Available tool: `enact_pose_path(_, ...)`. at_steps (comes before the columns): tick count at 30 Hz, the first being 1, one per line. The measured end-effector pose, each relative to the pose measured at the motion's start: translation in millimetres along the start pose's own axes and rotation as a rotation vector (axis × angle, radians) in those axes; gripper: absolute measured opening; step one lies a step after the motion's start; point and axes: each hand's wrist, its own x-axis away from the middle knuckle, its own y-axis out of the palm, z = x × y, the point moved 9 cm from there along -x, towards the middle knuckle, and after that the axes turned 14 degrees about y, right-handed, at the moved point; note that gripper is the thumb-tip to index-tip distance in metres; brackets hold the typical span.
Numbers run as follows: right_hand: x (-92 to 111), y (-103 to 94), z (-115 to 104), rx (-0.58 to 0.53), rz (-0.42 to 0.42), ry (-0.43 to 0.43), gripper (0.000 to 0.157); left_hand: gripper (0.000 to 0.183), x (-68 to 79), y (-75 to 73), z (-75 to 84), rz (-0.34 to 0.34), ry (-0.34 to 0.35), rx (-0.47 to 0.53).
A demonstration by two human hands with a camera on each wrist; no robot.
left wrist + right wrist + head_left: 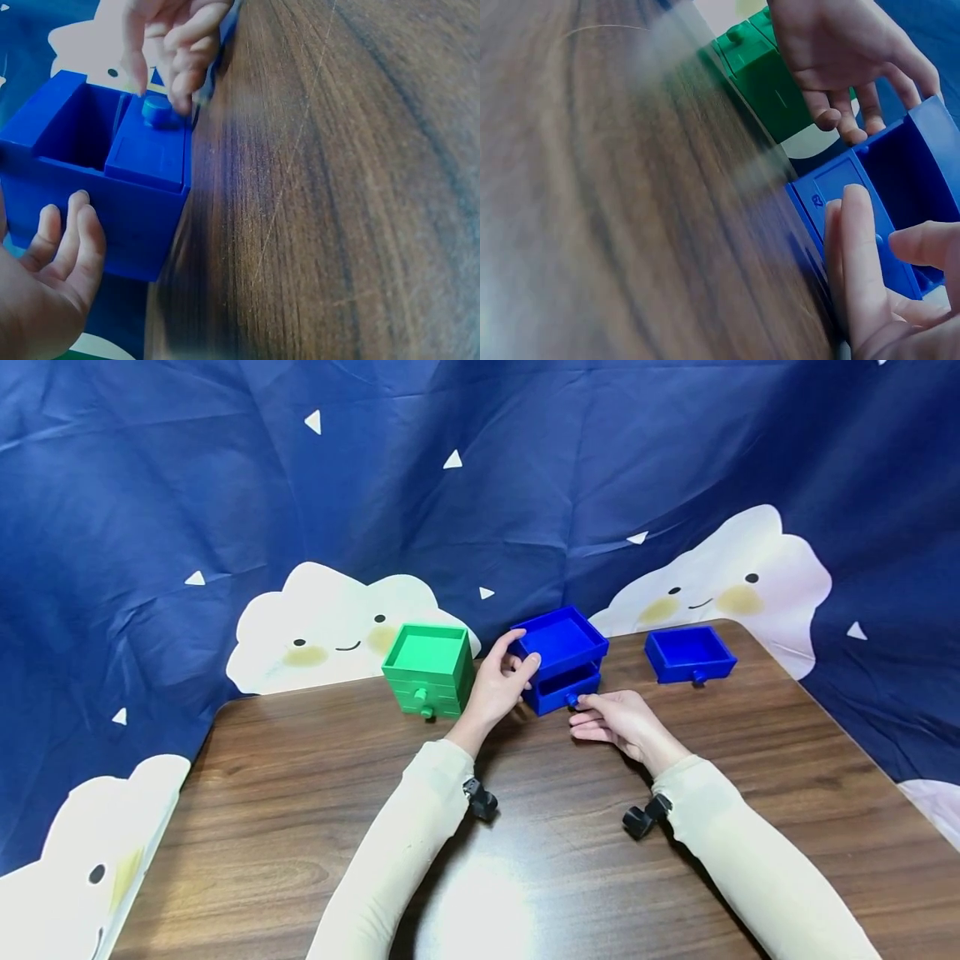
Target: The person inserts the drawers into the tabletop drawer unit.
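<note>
A blue mini cabinet (562,643) stands on the table, its top a shallow tray. Below the tray is an open slot (86,124), and below that sits a lower drawer (855,202) with its front flush in the cabinet. My left hand (498,685) holds the cabinet from its left side, thumb at the tray's front corner and fingers against the side wall. At the lower drawer, my right hand (618,722) has thumb and forefinger on either side of the small round knob (156,111). Its other fingers extend beside the drawer front.
A loose blue drawer (690,656) with a knob lies to the right of the cabinet. Left of my left hand stands a green cabinet (427,668) with two knobs. A blue cloth (525,485) with cloud prints hangs behind the wooden table (300,827).
</note>
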Motion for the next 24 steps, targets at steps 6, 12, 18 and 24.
enact_pose_path(6, 13.2, -12.2, -4.1, 0.054, 0.032, -0.051, 0.034, 0.055, 0.4, -0.4, 0.0, -0.004, -0.006, -0.015)
enact_pose_path(12, 26.3, -27.1, -12.6, 0.140, 0.095, -0.127, 0.043, 0.054, 1.3, -1.0, 1.3, -0.003, 0.000, -0.021)
enact_pose_path(18, 39.7, -47.4, -18.6, 0.170, 0.147, -0.180, 0.045, 0.054, 0.2, -1.7, 2.7, -0.006, 0.016, -0.034)
enact_pose_path(24, 46.4, -67.2, -20.3, 0.118, 0.171, -0.204, 0.037, 0.054, -0.3, -0.7, 2.1, -0.007, 0.019, -0.032)
